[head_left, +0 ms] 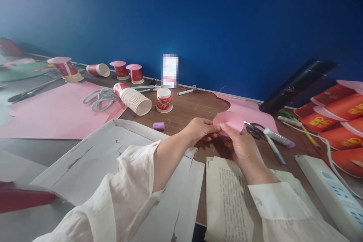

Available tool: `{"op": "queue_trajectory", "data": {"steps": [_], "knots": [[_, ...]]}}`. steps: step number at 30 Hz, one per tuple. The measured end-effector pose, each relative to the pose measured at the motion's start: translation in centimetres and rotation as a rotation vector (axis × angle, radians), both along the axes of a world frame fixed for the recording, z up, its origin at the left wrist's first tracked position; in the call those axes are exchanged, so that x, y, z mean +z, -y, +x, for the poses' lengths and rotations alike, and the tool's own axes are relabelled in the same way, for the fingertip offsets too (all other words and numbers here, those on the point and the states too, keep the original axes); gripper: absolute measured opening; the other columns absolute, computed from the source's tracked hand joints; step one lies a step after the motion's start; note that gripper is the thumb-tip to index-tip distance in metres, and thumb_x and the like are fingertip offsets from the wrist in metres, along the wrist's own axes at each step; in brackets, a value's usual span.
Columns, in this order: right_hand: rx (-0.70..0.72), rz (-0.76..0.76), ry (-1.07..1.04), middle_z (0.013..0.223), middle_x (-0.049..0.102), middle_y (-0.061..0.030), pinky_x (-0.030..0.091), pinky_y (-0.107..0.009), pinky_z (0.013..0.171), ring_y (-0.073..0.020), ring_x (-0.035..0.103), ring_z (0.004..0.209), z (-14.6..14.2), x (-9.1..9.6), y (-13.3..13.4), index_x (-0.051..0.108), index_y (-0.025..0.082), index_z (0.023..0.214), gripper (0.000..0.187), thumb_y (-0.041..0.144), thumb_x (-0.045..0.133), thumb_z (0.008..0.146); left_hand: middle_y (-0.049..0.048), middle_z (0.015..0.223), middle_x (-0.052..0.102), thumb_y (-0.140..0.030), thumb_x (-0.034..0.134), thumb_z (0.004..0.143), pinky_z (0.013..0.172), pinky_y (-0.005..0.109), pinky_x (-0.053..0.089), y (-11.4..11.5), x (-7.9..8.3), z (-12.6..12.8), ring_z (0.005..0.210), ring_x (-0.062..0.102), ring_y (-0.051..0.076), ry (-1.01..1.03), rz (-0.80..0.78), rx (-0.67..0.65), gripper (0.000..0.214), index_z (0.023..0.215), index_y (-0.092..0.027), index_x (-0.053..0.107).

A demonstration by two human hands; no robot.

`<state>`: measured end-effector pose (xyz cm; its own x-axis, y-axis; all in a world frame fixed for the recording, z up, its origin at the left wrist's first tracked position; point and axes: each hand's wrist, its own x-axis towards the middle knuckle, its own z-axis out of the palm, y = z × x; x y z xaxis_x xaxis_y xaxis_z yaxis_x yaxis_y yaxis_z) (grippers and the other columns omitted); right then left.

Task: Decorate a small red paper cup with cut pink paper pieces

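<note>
Above the table — left hand and right hand pinch one disc (pink paper).

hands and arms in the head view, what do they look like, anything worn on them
Both the left hand and right hand are bare, with no gloves, watch or bracelet showing. The left sleeve is white, loose and creased, ending partway up the forearm, with a small button near its edge. The right sleeve is also white, with a broad buttoned cuff.
</note>
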<state>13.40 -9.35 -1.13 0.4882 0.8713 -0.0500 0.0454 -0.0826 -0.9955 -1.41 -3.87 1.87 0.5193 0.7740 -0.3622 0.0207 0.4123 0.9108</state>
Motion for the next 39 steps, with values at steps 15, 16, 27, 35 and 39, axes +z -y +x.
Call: {"op": "queue_trajectory", "data": {"steps": [15, 16, 27, 35, 39], "knots": [[-0.05, -0.034, 0.056, 0.069, 0.072, -0.0062, 0.048, -0.031, 0.05, -0.0225, 0.066, 0.062, 0.1, 0.1, 0.0, 0.074, 0.015, 0.091, 0.052, 0.059, 0.081, 0.064, -0.0022, 0.059, 0.062, -0.027, 0.08, 0.077, 0.057, 0.02, 0.046, 0.2, 0.2, 0.1, 0.052, 0.052, 0.007, -0.116, 0.105, -0.014, 0.022, 0.064, -0.016, 0.066], [-0.036, -0.047, 0.019, 0.067, 0.071, -0.0057, 0.047, -0.03, 0.048, -0.0211, 0.064, 0.06, 0.1, 0.2, -0.1, 0.073, 0.016, 0.086, 0.05, 0.061, 0.081, 0.065, -0.0019, 0.059, 0.061, -0.026, 0.081, 0.076, 0.057, 0.02, 0.046, 0.1, 0.2, 0.1, 0.053, 0.052, 0.007, -0.108, 0.108, -0.002, 0.023, 0.063, -0.015, 0.066], [-0.009, -0.038, -0.241, 0.066, 0.067, 0.0, 0.038, -0.022, 0.043, -0.014, 0.058, 0.054, -0.3, 1.1, -0.1, 0.07, 0.018, 0.087, 0.047, 0.051, 0.089, 0.059, -0.0016, 0.06, 0.062, -0.024, 0.079, 0.077, 0.056, 0.02, 0.043, -0.2, -0.2, 0.1, 0.053, 0.051, 0.006, -0.066, 0.117, 0.007, 0.021, 0.062, -0.015, 0.068], [0.035, -0.039, -0.052, 0.082, 0.078, -0.0072, 0.051, -0.031, 0.055, -0.0253, 0.072, 0.072, 0.3, -0.2, -0.1, 0.075, 0.017, 0.102, 0.053, 0.052, 0.084, 0.064, -0.0019, 0.061, 0.063, -0.025, 0.079, 0.078, 0.057, 0.02, 0.043, 0.1, 0.4, 0.0, 0.054, 0.051, 0.006, -0.11, 0.121, -0.015, 0.022, 0.063, -0.015, 0.067], [0.043, 0.013, 0.078, 0.076, 0.077, -0.0075, 0.053, -0.034, 0.057, -0.0271, 0.072, 0.069, 0.8, -0.8, -0.2, 0.075, 0.015, 0.104, 0.056, 0.056, 0.082, 0.067, 0.0005, 0.067, 0.066, -0.029, 0.08, 0.076, 0.06, 0.021, 0.044, -0.1, 0.0, 0.0, 0.059, 0.054, 0.007, -0.115, 0.147, -0.044, 0.021, 0.066, -0.014, 0.069]]}}
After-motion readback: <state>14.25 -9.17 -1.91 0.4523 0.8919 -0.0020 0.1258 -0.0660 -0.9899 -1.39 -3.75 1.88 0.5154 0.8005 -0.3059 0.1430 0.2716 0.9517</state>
